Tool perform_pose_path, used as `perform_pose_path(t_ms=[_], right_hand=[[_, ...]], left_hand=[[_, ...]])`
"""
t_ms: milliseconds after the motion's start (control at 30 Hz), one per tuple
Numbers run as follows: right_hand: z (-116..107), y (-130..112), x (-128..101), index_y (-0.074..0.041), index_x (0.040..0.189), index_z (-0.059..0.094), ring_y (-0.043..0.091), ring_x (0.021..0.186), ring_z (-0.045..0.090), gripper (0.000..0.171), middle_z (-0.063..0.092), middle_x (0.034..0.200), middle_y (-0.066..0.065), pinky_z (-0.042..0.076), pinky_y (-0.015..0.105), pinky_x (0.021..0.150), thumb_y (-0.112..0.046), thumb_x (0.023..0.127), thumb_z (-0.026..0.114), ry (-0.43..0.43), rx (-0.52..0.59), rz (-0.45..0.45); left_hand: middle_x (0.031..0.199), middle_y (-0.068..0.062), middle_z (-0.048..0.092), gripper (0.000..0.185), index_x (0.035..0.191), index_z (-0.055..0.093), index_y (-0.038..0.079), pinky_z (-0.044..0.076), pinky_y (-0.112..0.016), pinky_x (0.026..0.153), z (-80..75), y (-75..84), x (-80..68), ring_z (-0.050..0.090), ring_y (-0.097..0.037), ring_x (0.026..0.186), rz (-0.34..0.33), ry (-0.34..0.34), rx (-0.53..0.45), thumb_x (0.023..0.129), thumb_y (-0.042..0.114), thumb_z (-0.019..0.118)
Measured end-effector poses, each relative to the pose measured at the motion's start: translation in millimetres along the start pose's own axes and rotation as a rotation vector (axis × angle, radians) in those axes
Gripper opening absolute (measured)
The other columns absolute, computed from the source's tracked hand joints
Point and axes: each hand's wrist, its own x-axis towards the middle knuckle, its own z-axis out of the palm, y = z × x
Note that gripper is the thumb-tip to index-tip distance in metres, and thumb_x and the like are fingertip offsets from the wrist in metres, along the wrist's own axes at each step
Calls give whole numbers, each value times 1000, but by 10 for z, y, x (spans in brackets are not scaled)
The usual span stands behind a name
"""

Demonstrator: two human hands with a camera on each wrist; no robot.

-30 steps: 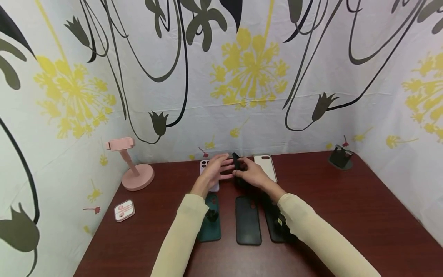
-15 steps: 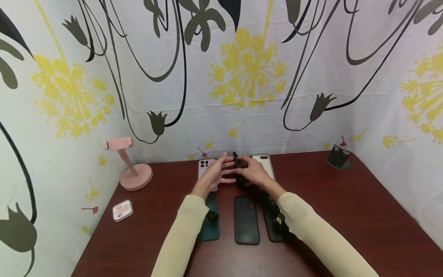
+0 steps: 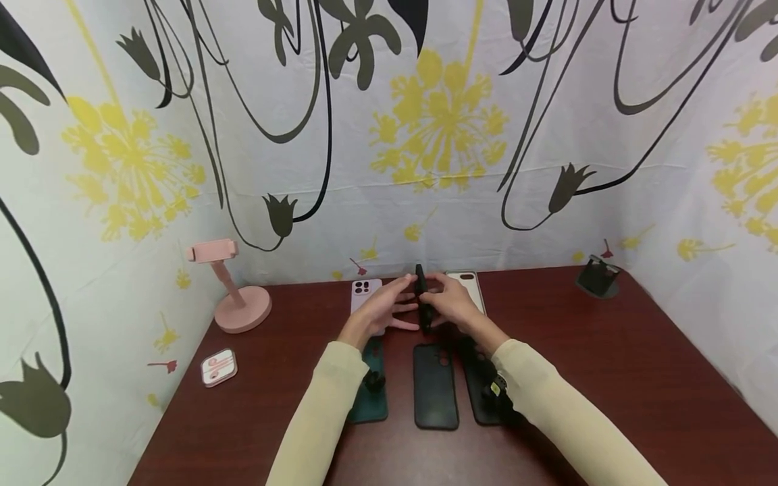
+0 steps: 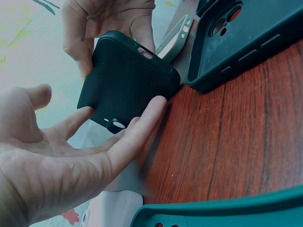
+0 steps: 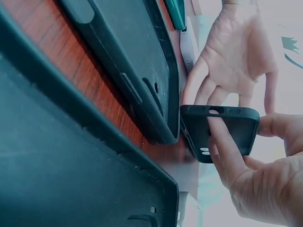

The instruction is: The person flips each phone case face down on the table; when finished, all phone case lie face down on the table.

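Black phone case [image 3: 421, 298]: soft matte shell, empty, camera cutout and port holes visible. Held upright on edge above the table [image 3: 608, 351], near the middle of its far edge, bottom corner down by the wood. Right hand [image 3: 452, 305] grips it; left hand's [image 3: 383, 309] straight fingers touch its back.

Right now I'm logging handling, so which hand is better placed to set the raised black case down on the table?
Probably the right hand: its fingers and thumb curl round the black case, held upright above the table. The left hand lies open, straight fingers only touching the case's back.
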Motion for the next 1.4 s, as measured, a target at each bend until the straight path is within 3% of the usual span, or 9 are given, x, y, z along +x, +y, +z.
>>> perform_pose_path(t_ms=[200, 500, 700, 833, 1000, 1167, 1400], right_hand=[[-13, -3, -11, -13, 158, 46, 39, 97, 78, 57, 65, 137, 28, 67, 46, 66, -14, 103, 62, 11, 44, 3], [-32, 12, -17, -9, 157, 46, 43, 106, 76, 59, 63, 139, 30, 67, 49, 69, -10, 100, 61, 44, 105, 4], [-39, 20, -10, -7, 156, 47, 40, 107, 75, 59, 64, 138, 29, 67, 50, 69, -10, 99, 61, 65, 138, 4], [-44, 34, -11, -9, 157, 47, 39, 110, 74, 59, 65, 138, 27, 68, 48, 71, -9, 99, 61, 82, 152, 5], [-54, 53, -10, -9, 159, 47, 39, 114, 74, 59, 66, 140, 26, 67, 35, 70, -7, 102, 60, 107, 138, -8], [-47, 64, -9, -6, 159, 45, 31, 105, 75, 56, 66, 139, 26, 65, 32, 66, -6, 104, 59, 96, 114, -2], [-37, 99, -12, -6, 156, 49, 27, 98, 75, 53, 66, 136, 26, 63, 33, 66, -7, 104, 61, 97, 32, 10]], left_hand=[[172, -18, 31, 65, 164, 39, 32, 55, -63, 108, 23, 22, 2, 35, -38, 158, -19, 2, 26, 107, 62, 48], [175, -14, 25, 61, 164, 37, 36, 53, -63, 110, 30, 49, 9, 29, -36, 161, -12, 8, 46, 109, 61, 45], [170, -16, 36, 71, 167, 24, 29, 54, -58, 112, 43, 60, 28, 42, -40, 153, -4, 93, 9, 108, 59, 49], [166, -15, 42, 68, 165, 26, 24, 54, -56, 111, 24, 43, 32, 48, -40, 148, 8, 174, -60, 109, 52, 53], [165, -13, 45, 63, 163, 37, 20, 53, -52, 113, -15, 37, 34, 47, -35, 150, 16, 245, -135, 109, 44, 57], [160, -11, 50, 49, 155, 52, 17, 60, -41, 99, -43, 26, 54, 52, -32, 144, 41, 304, -74, 108, 25, 63], [152, -15, 57, 45, 151, 53, 16, 62, -34, 84, -20, 11, 71, 59, -31, 134, 105, 367, 65, 107, 10, 62]])
